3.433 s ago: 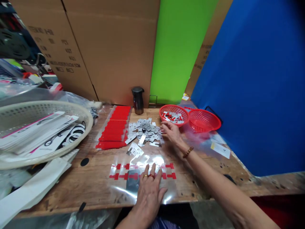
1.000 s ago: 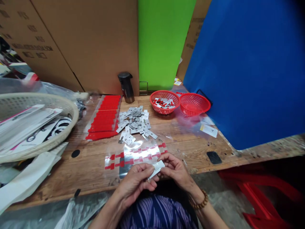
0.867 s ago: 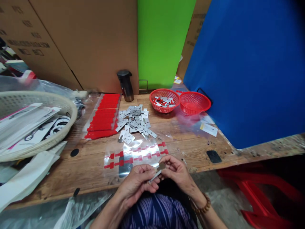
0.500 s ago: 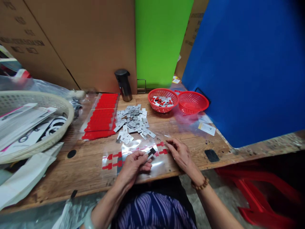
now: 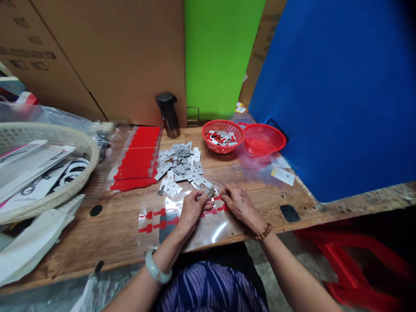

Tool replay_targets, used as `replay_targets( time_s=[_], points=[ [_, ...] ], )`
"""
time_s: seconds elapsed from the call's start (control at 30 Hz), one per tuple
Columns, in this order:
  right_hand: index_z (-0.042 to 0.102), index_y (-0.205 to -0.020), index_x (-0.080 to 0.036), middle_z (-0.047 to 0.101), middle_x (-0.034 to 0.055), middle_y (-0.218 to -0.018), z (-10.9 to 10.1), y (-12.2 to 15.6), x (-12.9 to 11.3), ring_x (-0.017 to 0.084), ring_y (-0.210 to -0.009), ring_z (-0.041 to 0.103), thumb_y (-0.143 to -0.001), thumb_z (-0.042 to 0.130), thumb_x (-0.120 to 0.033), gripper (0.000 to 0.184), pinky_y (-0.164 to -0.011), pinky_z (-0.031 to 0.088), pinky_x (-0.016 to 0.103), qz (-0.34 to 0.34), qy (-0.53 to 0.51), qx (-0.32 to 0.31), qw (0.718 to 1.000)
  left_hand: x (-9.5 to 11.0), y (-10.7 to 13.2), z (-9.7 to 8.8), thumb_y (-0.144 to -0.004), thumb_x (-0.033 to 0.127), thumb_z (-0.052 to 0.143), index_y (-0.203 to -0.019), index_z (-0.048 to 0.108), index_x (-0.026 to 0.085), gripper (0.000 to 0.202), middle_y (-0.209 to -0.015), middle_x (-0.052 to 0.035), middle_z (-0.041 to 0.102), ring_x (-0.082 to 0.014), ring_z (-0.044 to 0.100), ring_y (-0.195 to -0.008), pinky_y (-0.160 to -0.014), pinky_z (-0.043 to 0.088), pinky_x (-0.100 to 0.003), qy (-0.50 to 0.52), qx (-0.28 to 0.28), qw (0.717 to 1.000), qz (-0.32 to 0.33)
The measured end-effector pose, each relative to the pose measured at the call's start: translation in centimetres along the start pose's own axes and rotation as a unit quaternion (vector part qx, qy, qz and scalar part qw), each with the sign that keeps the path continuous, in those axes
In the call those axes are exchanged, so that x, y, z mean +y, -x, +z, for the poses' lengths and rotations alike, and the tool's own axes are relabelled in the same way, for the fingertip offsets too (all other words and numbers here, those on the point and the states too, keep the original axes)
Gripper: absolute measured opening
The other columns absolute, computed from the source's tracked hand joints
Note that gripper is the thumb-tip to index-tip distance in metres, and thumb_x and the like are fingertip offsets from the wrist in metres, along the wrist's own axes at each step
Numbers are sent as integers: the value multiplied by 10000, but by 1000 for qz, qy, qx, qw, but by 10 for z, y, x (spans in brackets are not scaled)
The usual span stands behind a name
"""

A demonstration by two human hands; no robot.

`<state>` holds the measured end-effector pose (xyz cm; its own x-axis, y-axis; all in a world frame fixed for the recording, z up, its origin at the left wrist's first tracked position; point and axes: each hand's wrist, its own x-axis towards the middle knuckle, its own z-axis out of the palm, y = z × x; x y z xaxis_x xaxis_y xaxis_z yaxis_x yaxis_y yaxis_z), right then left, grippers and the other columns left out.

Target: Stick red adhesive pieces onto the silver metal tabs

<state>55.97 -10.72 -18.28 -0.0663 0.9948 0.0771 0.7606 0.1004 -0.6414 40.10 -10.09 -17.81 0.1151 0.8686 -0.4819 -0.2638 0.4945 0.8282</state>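
Observation:
My left hand (image 5: 192,211) pinches a small grey metal plate (image 5: 211,193) between thumb and fingers, over a clear plastic sheet (image 5: 204,234). Rows of red T-shaped stickers (image 5: 160,224) lie on that sheet. Close by on the right, my right hand (image 5: 238,203) has its thumb and forefinger closed at the edge of a red sticker (image 5: 217,198); the fingers partly hide it. Just beyond my hands lies a loose pile of similar metal plates (image 5: 182,160). Left of the pile are stacked sheets of red stickers (image 5: 138,158).
Two red plastic baskets stand at the back: one basket (image 5: 222,149) holds plates with red pieces, the other basket (image 5: 264,147) is beside it. A dark bottle (image 5: 169,117) stands by the cardboard. A large pale basket (image 5: 92,173) fills the left; a blue panel (image 5: 341,108) leans at right.
My left hand has moved up and right with the metal plate, which now tilts near the right hand. My right hand has shifted slightly left and its fingers have closed at the sticker.

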Motion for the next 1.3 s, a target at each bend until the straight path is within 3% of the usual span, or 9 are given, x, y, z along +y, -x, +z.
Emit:
replay_targets(
  time_s=[0.17, 0.47, 0.8, 1.03, 1.3],
  points=[
    [589, -890, -178, 531, 63, -843, 10, 17, -4, 181, -768, 508, -851, 418, -170, 176, -712, 406, 287, -23, -33, 74, 996, -1, -2, 1, -739, 84, 620, -806, 552, 104, 98, -621, -48, 684, -129, 675, -573, -577, 540, -195, 5, 16, 1000, 0],
    [540, -693, -185, 511, 21, -734, 11, 10, -6, 160, -696, 485, -783, 478, -131, 122, -667, 385, 273, 16, -33, 84, 996, -2, -3, 3, -751, 61, 601, -823, 557, 95, 91, -645, -65, 688, -143, 680, -590, -566, 546, -205, 4, 32, 999, -2],
    [500, -673, -185, 507, -3, -728, 4, 20, -1, 148, -716, 468, -804, 484, -158, 135, -676, 356, 267, -7, -139, 15, 990, 1, -4, 4, -765, 45, 575, -818, 539, 86, 76, -654, -87, 686, -146, 673, -557, -504, 537, -198, -5, 36, 999, -16],
    [521, -702, -184, 501, -5, -751, 2, 22, 0, 140, -716, 461, -823, 492, -187, 124, -670, 360, 262, -22, -181, 0, 983, 1, -3, 4, -759, 37, 576, -817, 541, 88, 85, -652, -80, 685, -146, 674, -561, -492, 533, -189, -5, 36, 999, -17],
    [534, -758, -185, 527, 3, -768, -3, 26, 0, 139, -734, 483, -830, 509, -266, 112, -695, 392, 260, -19, -300, -25, 953, 2, -5, 4, -766, 26, 560, -806, 531, 93, 83, -605, -69, 674, -142, 662, -513, -470, 528, -187, 3, 23, 999, -32]
  ],
)
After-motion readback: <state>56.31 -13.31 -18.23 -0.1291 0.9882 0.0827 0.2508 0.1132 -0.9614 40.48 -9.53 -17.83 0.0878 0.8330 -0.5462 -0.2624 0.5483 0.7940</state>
